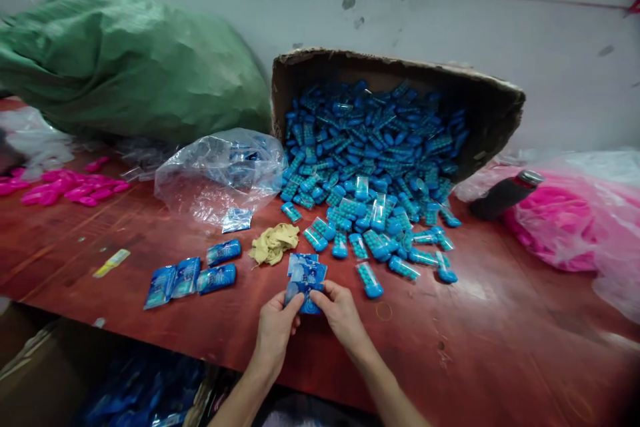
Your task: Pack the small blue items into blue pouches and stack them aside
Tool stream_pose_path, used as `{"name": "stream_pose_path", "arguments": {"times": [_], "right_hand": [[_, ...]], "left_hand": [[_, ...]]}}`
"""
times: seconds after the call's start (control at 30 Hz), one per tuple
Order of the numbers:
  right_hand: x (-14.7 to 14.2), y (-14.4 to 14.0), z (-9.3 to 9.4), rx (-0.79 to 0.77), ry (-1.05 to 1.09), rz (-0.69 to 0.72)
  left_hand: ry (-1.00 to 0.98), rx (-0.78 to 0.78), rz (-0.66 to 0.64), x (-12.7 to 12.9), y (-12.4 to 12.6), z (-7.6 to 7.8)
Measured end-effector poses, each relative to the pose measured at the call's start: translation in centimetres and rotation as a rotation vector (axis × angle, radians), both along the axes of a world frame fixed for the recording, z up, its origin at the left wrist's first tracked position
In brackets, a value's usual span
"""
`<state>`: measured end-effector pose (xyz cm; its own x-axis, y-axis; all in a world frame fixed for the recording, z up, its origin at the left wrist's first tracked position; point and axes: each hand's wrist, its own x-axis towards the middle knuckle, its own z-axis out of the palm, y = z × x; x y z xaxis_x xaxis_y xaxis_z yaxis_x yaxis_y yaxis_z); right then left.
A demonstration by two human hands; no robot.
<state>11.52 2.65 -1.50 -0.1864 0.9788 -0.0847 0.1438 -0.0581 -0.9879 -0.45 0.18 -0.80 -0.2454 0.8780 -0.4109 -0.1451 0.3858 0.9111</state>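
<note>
My left hand [276, 321] and my right hand [342, 310] pinch a small blue printed packet [311, 303] between them, both thumbs on its face. Just beyond it, flat blue packets [304, 268] lie on the red table. Left of my hands are several filled blue packets [186, 277] and a crumpled yellowish cloth [275, 243]. To the right and behind, clear tubes with blue caps and small blue beads [369, 279] spill from a cardboard box [493, 103] lying on its side.
A clear plastic bag [200, 180] with blue packets stands before a big green sack [150, 67]. Pink pieces [70, 187] lie far left, near a yellow strip [111, 263]. A dark bottle [505, 195] leans by pink bags [555, 220]. Below the table's edge is an open box [55, 367].
</note>
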Motion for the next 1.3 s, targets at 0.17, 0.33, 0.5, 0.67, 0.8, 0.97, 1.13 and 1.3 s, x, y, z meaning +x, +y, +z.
{"name": "stream_pose_path", "arguments": {"times": [0.17,0.33,0.5,0.67,0.8,0.97,1.13,1.3], "right_hand": [[-1.0,-0.8,-0.3,0.000,-0.004,-0.080],[-1.2,-1.5,0.6,0.041,-0.090,-0.190],[-1.2,-1.3,0.7,-0.096,0.129,-0.210],[-1.0,-1.4,0.9,-0.214,0.261,-0.206],[-0.3,-1.7,1.7,-0.058,0.049,-0.187],[2.3,-0.7,2.7,0.288,-0.606,-0.176],[5.1,0.8,1.9,0.271,-1.278,-0.300],[5.3,0.4,1.3,0.228,-1.284,-0.221]], "left_hand": [[-0.107,-0.055,0.006,0.0,0.4,-0.3],[-0.201,-0.100,-0.022,0.6,0.7,-0.3],[-0.176,-0.053,-0.016,1.3,0.9,-0.4],[-0.150,-0.034,-0.078,0.9,0.5,-0.1],[-0.287,-0.090,-0.138,0.5,0.1,0.9],[-0.423,-0.196,-0.070,0.3,-0.1,1.5],[-0.565,-0.241,-0.038,-0.3,-0.5,1.0],[-0.620,-0.280,-0.039,-0.7,-0.8,0.7]]}}
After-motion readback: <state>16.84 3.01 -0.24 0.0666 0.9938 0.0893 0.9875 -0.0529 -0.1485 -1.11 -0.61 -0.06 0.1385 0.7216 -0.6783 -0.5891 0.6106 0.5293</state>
